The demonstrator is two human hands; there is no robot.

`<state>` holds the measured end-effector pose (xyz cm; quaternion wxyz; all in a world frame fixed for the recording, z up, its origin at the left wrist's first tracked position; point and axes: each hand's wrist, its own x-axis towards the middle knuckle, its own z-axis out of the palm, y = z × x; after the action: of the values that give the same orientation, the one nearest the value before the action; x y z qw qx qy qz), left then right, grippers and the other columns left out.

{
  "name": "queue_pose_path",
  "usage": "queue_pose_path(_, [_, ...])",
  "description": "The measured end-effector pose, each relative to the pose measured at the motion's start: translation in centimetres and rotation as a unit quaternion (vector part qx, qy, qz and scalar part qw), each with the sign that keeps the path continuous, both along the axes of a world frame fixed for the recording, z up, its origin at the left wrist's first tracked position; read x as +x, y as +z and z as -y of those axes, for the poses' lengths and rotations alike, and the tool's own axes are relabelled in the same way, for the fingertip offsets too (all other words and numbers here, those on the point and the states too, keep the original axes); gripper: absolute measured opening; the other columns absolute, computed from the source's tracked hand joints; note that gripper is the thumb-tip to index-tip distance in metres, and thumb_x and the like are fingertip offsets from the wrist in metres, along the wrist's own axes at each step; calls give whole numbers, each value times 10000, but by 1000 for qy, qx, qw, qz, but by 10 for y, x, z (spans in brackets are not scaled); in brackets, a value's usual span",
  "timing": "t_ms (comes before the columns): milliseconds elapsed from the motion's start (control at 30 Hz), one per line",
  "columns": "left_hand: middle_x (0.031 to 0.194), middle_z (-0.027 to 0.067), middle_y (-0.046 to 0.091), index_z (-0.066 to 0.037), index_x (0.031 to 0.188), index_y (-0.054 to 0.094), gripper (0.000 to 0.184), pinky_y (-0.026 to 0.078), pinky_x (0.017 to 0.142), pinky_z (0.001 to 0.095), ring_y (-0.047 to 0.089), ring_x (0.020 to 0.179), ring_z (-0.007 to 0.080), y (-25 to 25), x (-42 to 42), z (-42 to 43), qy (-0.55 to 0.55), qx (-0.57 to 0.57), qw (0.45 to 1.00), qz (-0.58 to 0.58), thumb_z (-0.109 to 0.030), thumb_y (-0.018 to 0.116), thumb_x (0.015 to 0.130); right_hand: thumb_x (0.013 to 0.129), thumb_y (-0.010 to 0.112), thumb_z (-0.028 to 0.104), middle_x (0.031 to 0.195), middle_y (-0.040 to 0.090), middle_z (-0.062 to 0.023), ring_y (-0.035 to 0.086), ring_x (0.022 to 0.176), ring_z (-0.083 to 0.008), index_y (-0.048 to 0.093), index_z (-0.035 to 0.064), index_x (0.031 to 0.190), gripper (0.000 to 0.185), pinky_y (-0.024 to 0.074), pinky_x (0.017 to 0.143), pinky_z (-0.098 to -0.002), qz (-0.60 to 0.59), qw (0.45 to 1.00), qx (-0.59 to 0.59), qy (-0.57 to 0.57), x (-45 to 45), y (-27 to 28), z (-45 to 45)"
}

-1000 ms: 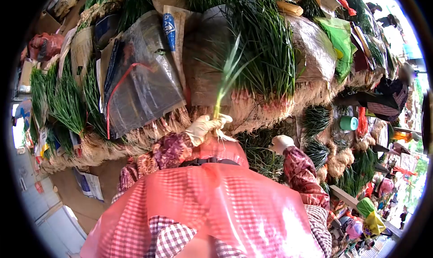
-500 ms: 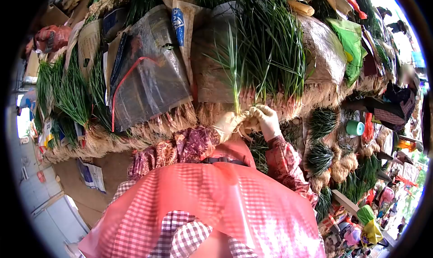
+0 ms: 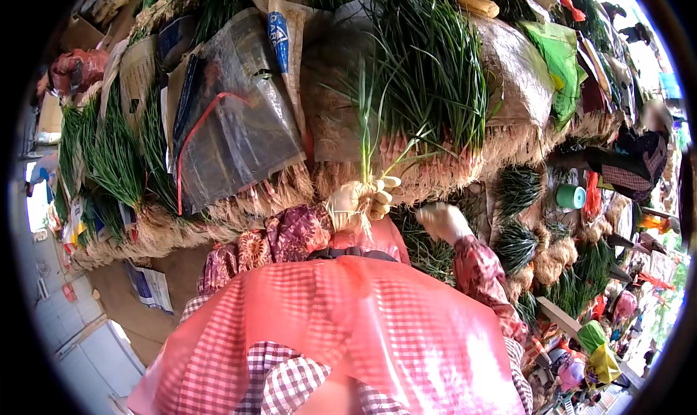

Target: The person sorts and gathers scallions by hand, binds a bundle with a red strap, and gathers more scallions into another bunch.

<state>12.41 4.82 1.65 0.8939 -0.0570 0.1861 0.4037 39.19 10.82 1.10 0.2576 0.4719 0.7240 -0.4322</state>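
My left hand (image 3: 361,201), in a pale glove, is closed around a small bunch of long-leaved green seedlings (image 3: 365,136). The leaves rise upright from the fist, with one thin stalk leaning right, and pale stringy roots hang below it. My right hand (image 3: 444,223), gloved too, is apart on the right, above loose greens (image 3: 428,252). Motion blurs its fingers, so I cannot tell whether it holds anything. Behind both hands stands a thick row of the same seedlings (image 3: 435,74), with pinkish bases and a fringe of roots (image 3: 450,165).
Clear plastic sheeting (image 3: 243,117) and brown sacking (image 3: 512,74) cover parts of the row. More bundles (image 3: 517,248) lie to the right, near a teal bucket (image 3: 571,196). A person (image 3: 635,161) is at the far right. A red apron (image 3: 327,306) covers my front.
My hands were together at the seedling bunch; now my right hand has moved away, right and down. My left hand has lowered slightly leftward, still holding the bunch.
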Motion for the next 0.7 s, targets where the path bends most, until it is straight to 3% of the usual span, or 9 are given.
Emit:
queue_pose_path(67, [828,53,601,30,1335,388,427,528,657,298,602,729,165,0,1,-2,-8,-4,1000,12,-153,461,957,928,569,261,903,647,-61,630,709,-132,589,0,1098,313,517,606,-271,-345,808,-160,-449,-40,16,-7])
queue_pose_path(133, [838,59,612,46,1343,371,443,529,653,302,611,721,178,12,2,1,-7,10,999,-39,-147,457,954,937,560,246,869,635,-55,602,613,-101,572,-23,1082,306,476,537,-238,-454,717,-160,-504,-87,23,-17])
queue_pose_path(200, [818,59,610,66,1340,362,443,527,647,301,614,715,179,17,2,2,-1,22,997,-80,-131,446,952,933,569,206,887,643,-67,600,605,-94,586,-15,1044,247,466,530,-220,-439,744,-121,-489,-101,8,-18])
queue_pose_path(233, [776,58,599,90,1341,337,452,520,642,303,604,692,181,15,-5,3,2,29,999,-27,-107,432,947,925,579,181,838,650,-69,589,575,-86,598,-8,1023,213,455,497,-206,-352,846,-37,-398,-93,6,-22])
queue_pose_path(400, [712,57,594,103,1304,373,428,468,549,303,562,603,166,5,-53,23,-39,99,993,48,-106,434,935,942,518,304,723,652,-65,592,573,-109,637,37,973,294,495,526,-261,-251,870,-72,-419,-7,9,-6])
queue_pose_path(467, [778,79,627,54,1240,454,364,520,568,322,625,663,185,31,-75,26,-26,76,996,-33,-112,505,921,929,533,356,711,643,-68,606,604,-122,652,47,885,334,515,597,-304,50,992,-98,-67,10,27,0])
queue_pose_path(533, [791,74,625,12,1170,494,298,543,595,322,647,700,193,50,-75,23,21,21,996,-79,-120,548,908,902,524,485,664,620,-47,560,495,-104,643,99,761,427,508,549,-296,233,958,61,158,15,9,-6])
queue_pose_path(600, [799,22,577,13,1198,520,311,508,534,244,609,653,113,37,-64,11,64,69,995,-15,-119,544,918,882,513,539,657,609,-66,545,474,-114,619,120,756,451,467,449,-245,-76,895,432,-78,48,-34,-35])
queue_pose_path(700, [590,-37,449,47,1228,490,356,388,425,215,447,451,60,24,-32,-10,36,67,995,-67,-169,515,946,854,598,456,650,599,-62,492,431,-103,598,139,775,327,394,368,-227,6,837,537,-102,7,-42,-104])
